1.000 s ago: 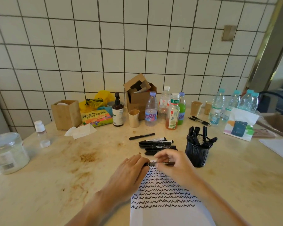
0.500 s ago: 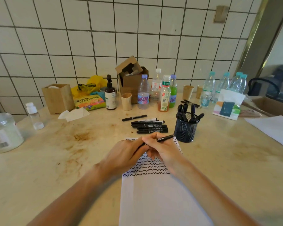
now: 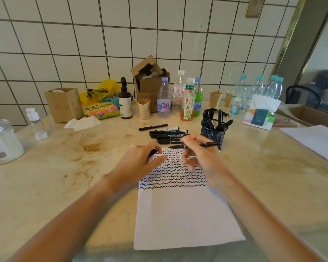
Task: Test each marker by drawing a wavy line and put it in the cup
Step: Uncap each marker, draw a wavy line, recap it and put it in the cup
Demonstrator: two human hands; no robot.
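Right hand (image 3: 199, 157): fingers curled round an uncapped black marker (image 3: 195, 145), held level above the paper's (image 3: 184, 214) far edge; tip pointing left
Left hand (image 3: 138, 163): pinches a small black cap (image 3: 153, 152); beside the paper's far-left corner
Mesh cup (image 3: 213, 132): just beyond the paper's far-right corner; holds markers
Spare markers (image 3: 169, 134): lying just beyond the paper

Soft daylight is coming from the right, leaving faint shadows on the table (image 3: 55, 186), while wide-angle distortion is bending the tiled wall (image 3: 83, 44) and motion is blurring both hands.
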